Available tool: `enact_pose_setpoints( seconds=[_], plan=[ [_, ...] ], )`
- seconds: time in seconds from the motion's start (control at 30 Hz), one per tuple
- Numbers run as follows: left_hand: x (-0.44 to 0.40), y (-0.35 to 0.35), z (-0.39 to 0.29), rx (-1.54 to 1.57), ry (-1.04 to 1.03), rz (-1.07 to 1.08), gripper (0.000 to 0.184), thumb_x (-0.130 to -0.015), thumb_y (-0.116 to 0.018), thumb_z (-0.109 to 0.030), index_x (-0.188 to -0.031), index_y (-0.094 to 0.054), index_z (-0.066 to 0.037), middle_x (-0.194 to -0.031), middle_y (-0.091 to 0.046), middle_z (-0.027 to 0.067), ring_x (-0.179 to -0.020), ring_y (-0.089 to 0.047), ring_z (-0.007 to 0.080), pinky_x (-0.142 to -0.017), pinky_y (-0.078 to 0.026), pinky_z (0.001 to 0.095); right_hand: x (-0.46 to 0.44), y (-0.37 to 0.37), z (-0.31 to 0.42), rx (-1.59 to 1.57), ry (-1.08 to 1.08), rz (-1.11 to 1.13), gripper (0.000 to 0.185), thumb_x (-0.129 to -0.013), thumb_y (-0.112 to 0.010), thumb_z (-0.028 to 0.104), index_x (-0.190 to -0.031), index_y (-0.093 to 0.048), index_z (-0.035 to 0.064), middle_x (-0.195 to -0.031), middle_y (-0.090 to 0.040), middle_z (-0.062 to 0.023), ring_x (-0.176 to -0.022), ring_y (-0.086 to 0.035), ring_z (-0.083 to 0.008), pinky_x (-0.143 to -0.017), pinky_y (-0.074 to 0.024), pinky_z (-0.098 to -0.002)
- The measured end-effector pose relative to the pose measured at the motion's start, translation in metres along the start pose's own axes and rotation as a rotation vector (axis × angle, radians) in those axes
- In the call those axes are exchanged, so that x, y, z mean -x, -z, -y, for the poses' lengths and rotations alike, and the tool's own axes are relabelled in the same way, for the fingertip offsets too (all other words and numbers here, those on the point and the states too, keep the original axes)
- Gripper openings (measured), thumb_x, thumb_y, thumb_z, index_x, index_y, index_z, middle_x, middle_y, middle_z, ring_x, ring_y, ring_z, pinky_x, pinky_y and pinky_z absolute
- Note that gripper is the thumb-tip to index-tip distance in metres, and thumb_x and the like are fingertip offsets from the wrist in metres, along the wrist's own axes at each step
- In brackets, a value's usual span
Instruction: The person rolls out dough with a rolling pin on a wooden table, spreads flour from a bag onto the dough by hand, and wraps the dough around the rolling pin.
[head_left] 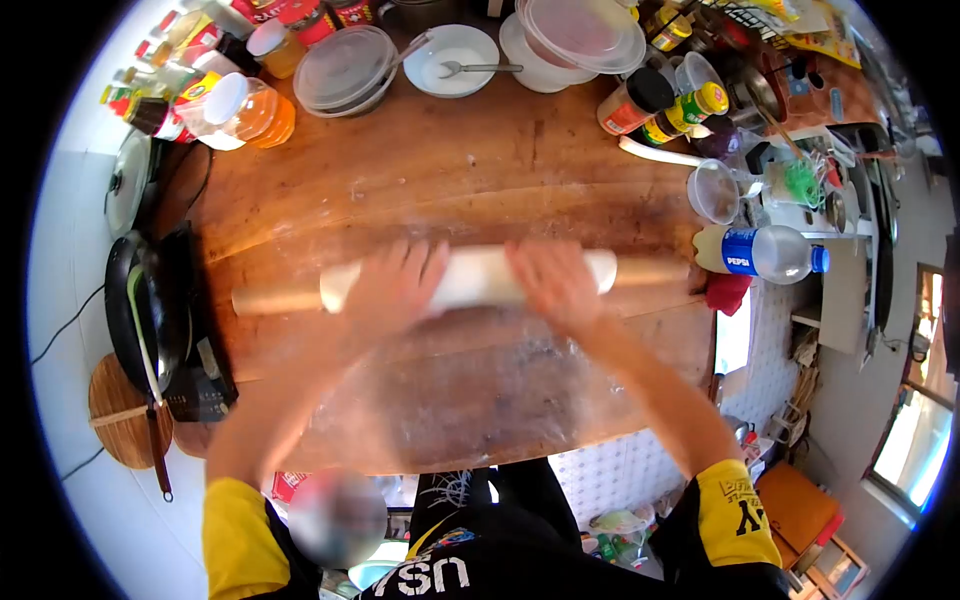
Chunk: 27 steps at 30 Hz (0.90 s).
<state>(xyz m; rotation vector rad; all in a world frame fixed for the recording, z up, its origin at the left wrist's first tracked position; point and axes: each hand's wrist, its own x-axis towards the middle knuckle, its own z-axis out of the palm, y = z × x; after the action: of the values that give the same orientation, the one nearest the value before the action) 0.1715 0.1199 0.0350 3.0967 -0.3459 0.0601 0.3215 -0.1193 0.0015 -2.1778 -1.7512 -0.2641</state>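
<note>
A long wooden rolling pin [275,298] lies across the wooden table [480,190], with a sheet of pale dough [475,277] wrapped around its middle. Both bare ends of the pin stick out past the dough. My left hand [398,285] rests on the left part of the dough roll, palm down, fingers stretched forward over it. Farther right, my right hand [555,285] lies on the roll in the same way. Motion blurs both hands and forearms. White flour traces mark the wood in front of the roll.
Along the back stand jars, a lidded bowl [345,70], a white bowl with a spoon [452,60] and a covered dish [582,35]. A Pepsi bottle [765,252] lies at the right edge, near a clear cup [713,192]. A frying pan [150,310] sits left.
</note>
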Motion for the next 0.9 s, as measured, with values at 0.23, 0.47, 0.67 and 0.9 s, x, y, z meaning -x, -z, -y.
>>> enact_pose_setpoints(
  seconds=[0.23, 0.47, 0.67, 0.9],
  plan=[
    [0.189, -0.024, -0.217, 0.046, 0.239, -0.152, 0.072, -0.084, -0.067, -0.058, -0.133, -0.055, -0.006, -0.133, -0.057, 0.0208, -0.122, -0.056, 0.0354, -0.099, -0.045, 0.0502, 0.144, 0.057, 0.172, -0.136, -0.077, 0.438, 0.073, -0.083, -0.066, 0.036, -0.148, -0.044, 0.0132, -0.149, -0.045, -0.0095, -0.140, -0.040, -0.0278, -0.111, -0.0320, -0.0592],
    [0.114, -0.020, -0.111, -0.169, 0.452, -0.131, 0.078, -0.085, -0.063, -0.052, -0.145, -0.044, -0.006, -0.154, -0.035, 0.0262, -0.143, -0.032, 0.0454, -0.115, -0.019, 0.0681, 0.073, 0.038, 0.135, -0.012, -0.118, 0.352, 0.087, -0.085, -0.056, 0.064, -0.150, -0.040, 0.0085, -0.159, -0.034, -0.0129, -0.147, -0.029, -0.0349, -0.120, -0.0124, -0.0626],
    [0.077, -0.015, -0.090, 0.372, 0.493, -0.165, 0.066, -0.088, -0.063, -0.024, -0.146, -0.041, -0.002, -0.156, -0.033, 0.0248, -0.145, -0.031, 0.0422, -0.118, -0.020, 0.0586, -0.011, -0.006, 0.081, -0.073, -0.242, 0.112, 0.067, -0.091, -0.059, 0.042, -0.143, -0.047, 0.0020, -0.148, -0.048, -0.0177, -0.143, -0.037, -0.0343, -0.119, -0.0204, -0.0578],
    [-0.009, -0.020, 0.071, 0.201, 0.464, -0.356, 0.063, -0.086, -0.068, -0.033, -0.138, -0.048, -0.002, -0.135, -0.055, 0.0205, -0.125, -0.052, 0.0381, -0.106, -0.041, 0.0470, -0.117, -0.027, -0.017, 0.058, -0.225, -0.076, 0.074, -0.086, -0.068, 0.042, -0.145, -0.044, 0.0039, -0.143, -0.050, -0.0180, -0.137, -0.042, -0.0353, -0.117, -0.0256, -0.0572]
  ],
)
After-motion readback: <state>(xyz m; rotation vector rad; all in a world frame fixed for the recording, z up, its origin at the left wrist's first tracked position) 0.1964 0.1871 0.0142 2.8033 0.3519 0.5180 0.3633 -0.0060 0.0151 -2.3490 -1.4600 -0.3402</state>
